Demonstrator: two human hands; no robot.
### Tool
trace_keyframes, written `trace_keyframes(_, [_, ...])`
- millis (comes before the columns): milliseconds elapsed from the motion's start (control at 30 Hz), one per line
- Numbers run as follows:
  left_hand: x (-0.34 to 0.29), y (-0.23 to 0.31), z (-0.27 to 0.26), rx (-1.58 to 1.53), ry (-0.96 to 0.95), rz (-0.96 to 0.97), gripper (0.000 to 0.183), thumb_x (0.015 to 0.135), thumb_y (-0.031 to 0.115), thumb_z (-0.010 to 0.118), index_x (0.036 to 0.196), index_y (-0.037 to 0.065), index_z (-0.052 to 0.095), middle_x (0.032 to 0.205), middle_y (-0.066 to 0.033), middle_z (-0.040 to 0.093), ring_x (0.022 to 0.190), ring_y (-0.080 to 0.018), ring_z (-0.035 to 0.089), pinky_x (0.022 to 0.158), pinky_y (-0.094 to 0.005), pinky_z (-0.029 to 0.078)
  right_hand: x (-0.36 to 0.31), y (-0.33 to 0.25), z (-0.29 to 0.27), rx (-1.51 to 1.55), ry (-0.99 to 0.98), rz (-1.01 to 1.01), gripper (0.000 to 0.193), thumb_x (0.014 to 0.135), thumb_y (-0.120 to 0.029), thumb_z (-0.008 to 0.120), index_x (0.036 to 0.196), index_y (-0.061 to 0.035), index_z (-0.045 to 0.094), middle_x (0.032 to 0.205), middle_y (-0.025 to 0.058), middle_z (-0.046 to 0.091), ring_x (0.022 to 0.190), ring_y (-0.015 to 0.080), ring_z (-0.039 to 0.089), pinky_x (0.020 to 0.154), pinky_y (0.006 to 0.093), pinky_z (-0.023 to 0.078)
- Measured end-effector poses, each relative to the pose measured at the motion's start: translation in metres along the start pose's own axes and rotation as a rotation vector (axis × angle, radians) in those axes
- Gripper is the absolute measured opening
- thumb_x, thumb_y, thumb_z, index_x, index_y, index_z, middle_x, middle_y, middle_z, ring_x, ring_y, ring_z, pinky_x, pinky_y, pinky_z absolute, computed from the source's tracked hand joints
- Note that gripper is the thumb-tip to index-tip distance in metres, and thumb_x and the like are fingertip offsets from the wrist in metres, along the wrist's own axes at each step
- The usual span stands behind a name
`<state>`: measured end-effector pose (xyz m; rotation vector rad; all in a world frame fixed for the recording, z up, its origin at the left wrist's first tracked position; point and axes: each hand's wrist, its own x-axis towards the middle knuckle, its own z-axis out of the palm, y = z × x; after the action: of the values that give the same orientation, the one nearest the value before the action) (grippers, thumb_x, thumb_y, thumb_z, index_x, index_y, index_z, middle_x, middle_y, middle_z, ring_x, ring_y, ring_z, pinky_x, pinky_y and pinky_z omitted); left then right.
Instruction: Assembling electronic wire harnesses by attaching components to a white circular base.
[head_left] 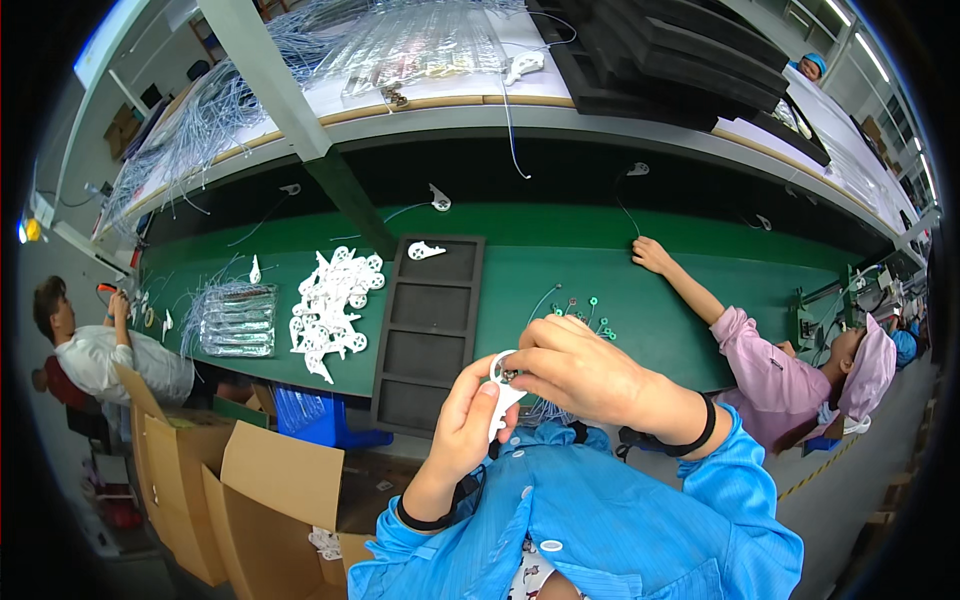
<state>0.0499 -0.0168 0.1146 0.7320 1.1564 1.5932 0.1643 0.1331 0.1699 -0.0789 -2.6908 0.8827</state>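
My left hand (462,428) grips a white plastic housing (507,402) with a round ring at its upper end, held upright in front of my chest. The fingertips of my right hand (592,372) are closed at that ring, on a small dark metallic piece (510,376). Its exact kind is too small to make out, and my fingers partly cover it. Just beyond my right hand, several small green round parts (593,301) with thin leads lie on the green bench.
A black compartment tray (427,330) carries one white housing (426,250). Left of it lie a heap of white housings (335,305) and a clear-wrapped bundle (238,322) with wires. Cardboard boxes (275,480) stand at lower left. Co-workers sit on both sides; one's hand (652,255) reaches a wire.
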Motion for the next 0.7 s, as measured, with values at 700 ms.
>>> trace_keyframes(700, [0.008,-0.003,0.004,0.065,0.044,-0.046,0.034,0.098,0.014,0.036,0.127,0.0,0.046,0.065,-0.0021,0.052,0.05,-0.0037,0.042,0.044,-0.0182,0.034,0.0,0.018,0.01,-0.046,0.057,-0.126,0.017,0.069,-0.006,0.061,0.086,-0.0036,0.06,0.08,0.0068,0.051,0.079,0.0244,0.051,0.073,0.0347,0.044])
